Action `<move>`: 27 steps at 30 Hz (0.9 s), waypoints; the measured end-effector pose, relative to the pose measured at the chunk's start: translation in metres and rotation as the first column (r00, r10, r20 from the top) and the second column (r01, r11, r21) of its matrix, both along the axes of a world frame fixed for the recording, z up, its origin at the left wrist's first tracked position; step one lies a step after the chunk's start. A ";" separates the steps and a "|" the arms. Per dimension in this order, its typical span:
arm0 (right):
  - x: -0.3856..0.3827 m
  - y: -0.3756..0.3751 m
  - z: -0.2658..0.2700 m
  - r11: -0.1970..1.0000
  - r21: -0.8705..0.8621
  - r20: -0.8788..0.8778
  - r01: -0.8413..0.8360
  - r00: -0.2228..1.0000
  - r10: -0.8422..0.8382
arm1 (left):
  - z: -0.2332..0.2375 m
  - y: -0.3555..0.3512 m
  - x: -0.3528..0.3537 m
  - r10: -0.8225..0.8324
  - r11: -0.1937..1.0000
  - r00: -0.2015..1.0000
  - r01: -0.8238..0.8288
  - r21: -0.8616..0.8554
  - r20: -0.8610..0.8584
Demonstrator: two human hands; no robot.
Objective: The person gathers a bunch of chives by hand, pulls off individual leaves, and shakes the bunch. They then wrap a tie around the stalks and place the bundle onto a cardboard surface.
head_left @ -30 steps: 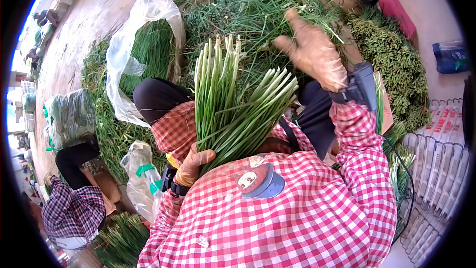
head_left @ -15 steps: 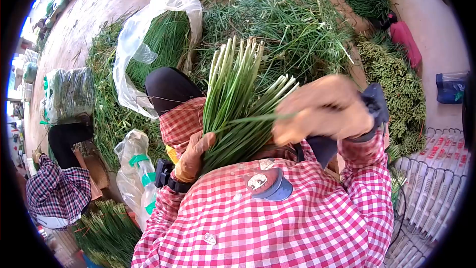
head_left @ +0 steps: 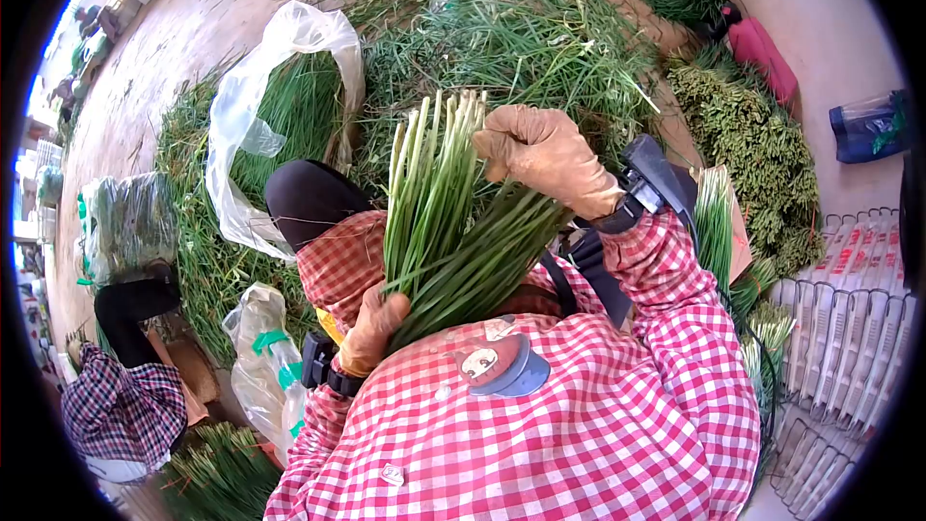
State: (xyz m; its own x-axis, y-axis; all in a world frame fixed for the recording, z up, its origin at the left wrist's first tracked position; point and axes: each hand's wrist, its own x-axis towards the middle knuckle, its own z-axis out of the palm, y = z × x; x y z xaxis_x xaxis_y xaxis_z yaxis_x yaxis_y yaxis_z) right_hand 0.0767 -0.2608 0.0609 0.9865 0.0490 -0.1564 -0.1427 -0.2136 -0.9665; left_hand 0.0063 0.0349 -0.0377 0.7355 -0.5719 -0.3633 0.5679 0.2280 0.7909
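Note:
A bunch of garlic chives [head_left: 429, 203], pale stem ends upward, stands against my chest. Low on its left side, my left hand [head_left: 374, 330] is closed around the leaves. My right hand [head_left: 550, 156], in a tan glove, is curled with its fingertips pinched together beside the pale stems. It covers the upper ends of the right part of the bunch, which leans outward. What lies between those fingertips is hidden.
Loose green leaves [head_left: 521, 48] are heaped in front. A clear plastic bag [head_left: 220, 125] of greens stands left of them. Wire racks [head_left: 849, 338] are at right, near a pile of green stalks [head_left: 748, 150]. Another person in a checked shirt [head_left: 125, 405] sits at left.
My right hand has moved up and left, from the right side of the bunch to beside the stem ends. The long leaf at its fingers no longer shows. The view has shifted slightly.

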 end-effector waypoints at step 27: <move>-0.008 0.011 -0.010 0.929 -0.359 0.150 -0.090 0.977 0.152 | -0.028 0.003 0.011 0.039 0.991 0.999 -0.040 0.128 0.010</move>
